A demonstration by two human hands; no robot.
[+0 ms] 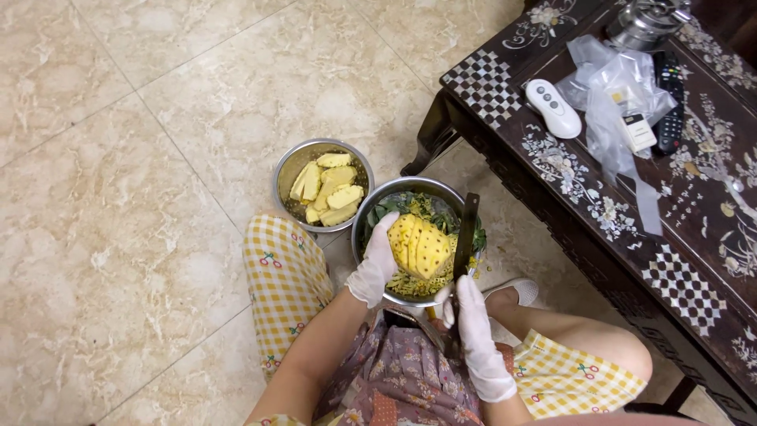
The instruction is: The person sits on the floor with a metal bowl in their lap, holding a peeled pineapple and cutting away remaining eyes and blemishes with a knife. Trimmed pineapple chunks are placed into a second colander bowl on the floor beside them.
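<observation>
- Steel bowl [371, 207] on the tiled floor [118, 197], between the knees: holds green and yellow peelings, w/ a peeled pineapple [419, 246] held over it.
- Left hand [377, 264], white glove, closed around the pineapple's left side.
- Right hand [473, 331], gloved, grips a knife [466, 233]; blade upright, touching the fruit's right side.
- Smaller steel bowl [285, 170] just beside, to the left: yellow pineapple slices [327, 192] inside.
- Dark inlaid table [599, 205] at right, close to the right knee: white remote [553, 107], black remote [670, 102], clear plastic bags [611, 95], metal pot [648, 22].

Beige marble tile floor [142, 158]; dark inlaid wooden table [694, 237] at right
</observation>
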